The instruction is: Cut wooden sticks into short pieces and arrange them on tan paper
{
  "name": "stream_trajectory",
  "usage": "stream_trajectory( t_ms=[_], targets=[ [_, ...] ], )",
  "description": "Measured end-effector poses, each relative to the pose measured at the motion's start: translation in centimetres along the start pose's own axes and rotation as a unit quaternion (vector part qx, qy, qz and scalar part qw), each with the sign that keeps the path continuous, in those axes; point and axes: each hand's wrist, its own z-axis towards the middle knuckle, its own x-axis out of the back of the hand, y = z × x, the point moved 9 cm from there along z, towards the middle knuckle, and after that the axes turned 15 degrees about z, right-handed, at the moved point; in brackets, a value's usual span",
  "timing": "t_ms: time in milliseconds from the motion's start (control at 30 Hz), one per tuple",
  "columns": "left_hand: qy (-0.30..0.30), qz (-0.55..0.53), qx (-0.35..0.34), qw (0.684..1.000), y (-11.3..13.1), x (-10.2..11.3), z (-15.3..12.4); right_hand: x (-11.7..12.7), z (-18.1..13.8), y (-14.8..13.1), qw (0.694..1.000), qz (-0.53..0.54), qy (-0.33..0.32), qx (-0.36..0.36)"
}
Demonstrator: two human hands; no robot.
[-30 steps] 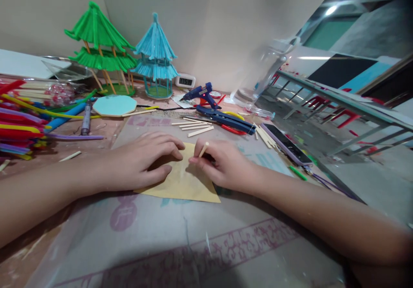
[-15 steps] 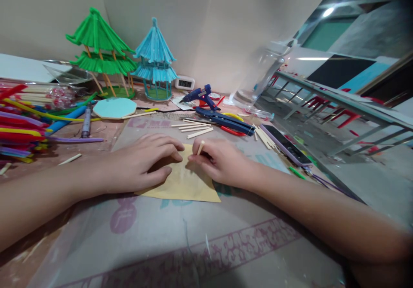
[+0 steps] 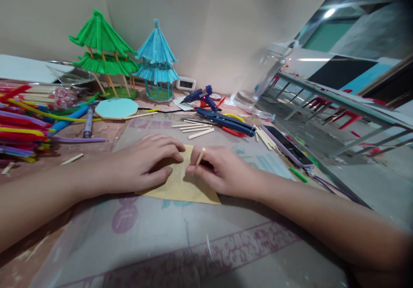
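Note:
A yellowish sheet, which looks like sandpaper [image 3: 174, 189], lies on the printed cardboard in front of me. My left hand [image 3: 151, 161] rests over its left side, fingers apart and curved, with nothing in them. Between the thumb and fingers of my right hand [image 3: 219, 167] is a short wooden stick [image 3: 200, 155]. It stands tilted, its upper end showing above the fist and its lower end hidden by the fingers. That hand is low over the right part of the sheet. Several more wooden sticks [image 3: 200, 133] lie just beyond.
Blue cutters [image 3: 226, 121], a glue gun [image 3: 203, 96] and a small clock [image 3: 186, 84] sit behind the sticks. Green [image 3: 103, 62] and blue [image 3: 157, 64] pavilion models stand at the back left. Pipe cleaners [image 3: 22, 129] crowd the left; a phone [image 3: 287, 145] lies right, near the table edge.
My right hand has slid a little toward me across the sheet, carrying the wooden stick. My left hand stays in place. The view has shifted slightly.

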Motion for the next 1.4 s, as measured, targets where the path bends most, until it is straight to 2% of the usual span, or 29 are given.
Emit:
stream_trajectory(
  t_ms=[100,267,367,533,667,800,933,1067,1200,1233,1300,1333,1400],
  targets=[
    [0.000,0.010,0.001,1.000,0.0,0.0,0.0,0.6,0.0,0.4,0.999,-0.032,0.033,-0.012],
    [-0.004,0.008,-0.005,1.000,0.1,-0.1,0.1,0.1,0.0,0.5,1.000,-0.002,0.001,0.000],
    [-0.003,0.016,0.001,1.000,0.0,0.0,0.1,0.8,0.0,0.8,0.998,-0.037,0.039,-0.013],
    [-0.001,0.003,-0.003,1.000,0.0,-0.1,0.0,0.0,0.2,0.5,1.000,-0.006,-0.001,0.001],
    [0.006,0.010,0.001,1.000,0.0,0.0,0.0,0.9,0.2,1.1,0.998,-0.031,0.044,-0.025],
    [-0.007,0.007,-0.004,1.000,0.0,-0.2,0.0,-0.2,0.2,0.5,1.000,0.012,-0.009,-0.001],
    [-0.004,0.018,-0.001,1.000,0.0,-0.1,0.0,0.6,0.1,0.6,0.999,-0.026,0.038,-0.019],
    [-0.014,0.007,0.004,1.000,-0.1,-0.2,0.0,-0.2,-0.1,0.5,0.999,-0.013,-0.012,-0.027],
    [-0.002,0.018,0.005,1.000,0.0,-0.1,0.1,1.2,0.2,1.9,0.997,-0.025,0.051,-0.044],
    [-0.002,0.021,0.006,1.000,-0.1,-0.1,0.1,1.7,0.2,2.4,0.995,0.008,0.077,-0.058],
    [-0.005,0.024,0.007,1.000,-0.1,-0.2,0.1,2.3,0.1,3.8,0.975,0.150,0.125,-0.104],
    [-0.004,0.023,0.007,1.000,-0.1,-0.2,0.1,2.3,0.0,4.4,0.950,0.245,0.143,-0.128],
    [-0.002,0.017,0.008,1.000,0.0,-0.1,0.1,1.5,-0.3,5.2,0.875,0.426,0.159,-0.168]
  ],
)
